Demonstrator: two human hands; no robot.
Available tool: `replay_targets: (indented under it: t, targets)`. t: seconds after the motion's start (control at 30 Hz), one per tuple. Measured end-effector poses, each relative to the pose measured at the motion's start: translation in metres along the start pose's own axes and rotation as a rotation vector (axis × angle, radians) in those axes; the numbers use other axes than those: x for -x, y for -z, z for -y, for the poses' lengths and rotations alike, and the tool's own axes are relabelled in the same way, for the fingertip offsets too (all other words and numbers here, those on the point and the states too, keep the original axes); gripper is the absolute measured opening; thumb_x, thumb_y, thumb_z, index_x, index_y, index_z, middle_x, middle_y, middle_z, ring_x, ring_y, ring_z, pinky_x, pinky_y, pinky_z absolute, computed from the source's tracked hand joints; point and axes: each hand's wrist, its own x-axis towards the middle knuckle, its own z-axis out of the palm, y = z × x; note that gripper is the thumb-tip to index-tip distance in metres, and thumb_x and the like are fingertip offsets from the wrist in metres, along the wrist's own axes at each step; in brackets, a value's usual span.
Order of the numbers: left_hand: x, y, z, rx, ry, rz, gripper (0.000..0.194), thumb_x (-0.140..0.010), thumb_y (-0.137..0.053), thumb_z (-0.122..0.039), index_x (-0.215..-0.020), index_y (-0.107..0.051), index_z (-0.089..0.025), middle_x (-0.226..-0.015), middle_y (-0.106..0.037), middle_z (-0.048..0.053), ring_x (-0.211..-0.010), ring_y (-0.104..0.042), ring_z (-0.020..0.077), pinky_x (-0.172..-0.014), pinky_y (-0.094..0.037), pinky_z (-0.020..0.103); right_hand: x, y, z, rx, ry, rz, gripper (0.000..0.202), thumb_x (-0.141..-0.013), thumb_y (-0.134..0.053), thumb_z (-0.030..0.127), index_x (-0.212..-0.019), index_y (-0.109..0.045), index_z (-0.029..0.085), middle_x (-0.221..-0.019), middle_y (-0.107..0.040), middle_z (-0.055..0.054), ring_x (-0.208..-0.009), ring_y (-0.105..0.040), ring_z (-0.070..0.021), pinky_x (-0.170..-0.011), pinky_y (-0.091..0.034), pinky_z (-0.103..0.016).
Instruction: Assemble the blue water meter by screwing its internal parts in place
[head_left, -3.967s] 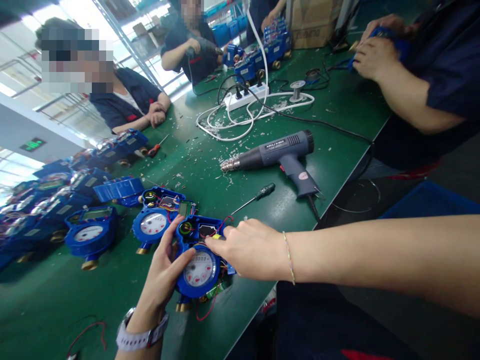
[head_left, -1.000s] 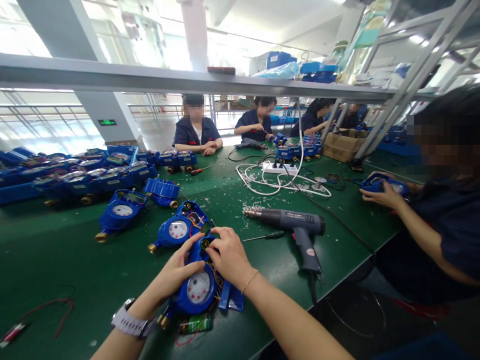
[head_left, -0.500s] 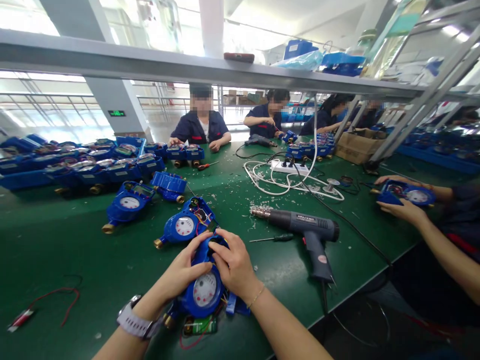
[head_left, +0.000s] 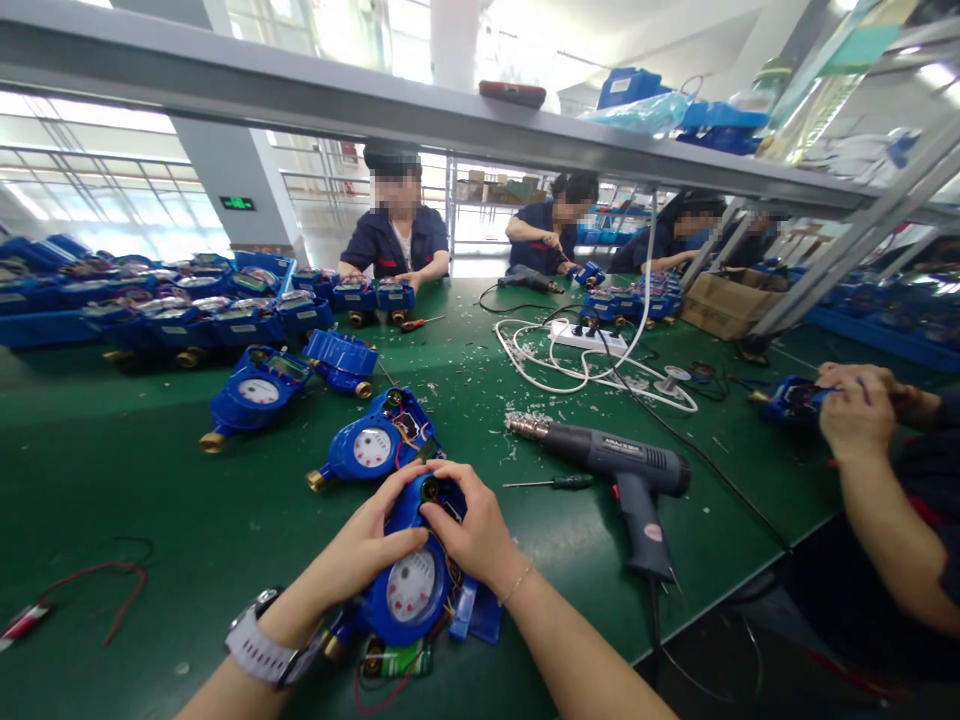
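While the view has lifted since four seconds ago, both hands stay on the open blue water meter (head_left: 411, 580) at the bench (head_left: 150, 500) edge: left hand (head_left: 367, 545) cups its side, right hand (head_left: 474, 530) pinches into its upper compartment, left of the heat gun (head_left: 615, 470).

Daylight is pouring through tall windows (head_left: 82, 190) far beyond the hands, a grey overhead shelf (head_left: 375, 105) spanning above the green workbench (head_left: 150, 480).

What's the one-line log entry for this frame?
left hand: gripping water meter | right hand: fingers at its open top | heat gun: idle on table
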Motion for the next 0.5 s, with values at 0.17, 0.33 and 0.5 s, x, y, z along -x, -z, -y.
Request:
replay_targets:
  t: [0.17, 0.33, 0.5]
  targets:
    - [0.000, 0.000, -0.009, 0.020, -0.024, 0.085, 0.069, -0.076, -0.069, -0.034, -0.140, -0.043, -0.022, -0.152, -0.036, 0.007, -0.141, -0.029, 0.0325, -0.117, -0.027, 0.044, -0.021, 0.008, -0.007, -0.161, -0.278, 0.181, 0.048, -0.075, -0.075, 0.032, -0.118, -0.055, 0.020, -0.118, -0.059, -0.006, -0.107, -0.056, -0.0200, -0.098, -0.044, -0.035]
    - [0.000, 0.002, -0.009, 0.034, -0.002, 0.089, 0.071, -0.076, -0.070, -0.035, -0.141, -0.042, -0.023, -0.151, -0.037, 0.007, -0.140, -0.030, 0.0329, -0.117, -0.027, 0.045, -0.037, 0.013, -0.026, -0.254, -0.336, 0.423, 0.048, -0.083, -0.068, 0.036, -0.126, -0.058, 0.017, -0.124, -0.060, -0.007, -0.115, -0.055, -0.0216, -0.103, -0.042, -0.036]
    - [-0.001, 0.003, -0.008, 0.039, 0.066, 0.092, 0.074, -0.074, -0.070, -0.035, -0.140, -0.040, -0.021, -0.151, -0.037, 0.009, -0.137, -0.035, 0.0342, -0.113, -0.034, 0.045, -0.036, 0.016, -0.031, -0.372, -0.368, 0.536, 0.057, -0.085, -0.064, 0.048, -0.134, -0.054, 0.019, -0.132, -0.057, -0.007, -0.119, -0.055, -0.0231, -0.103, -0.044, -0.037]
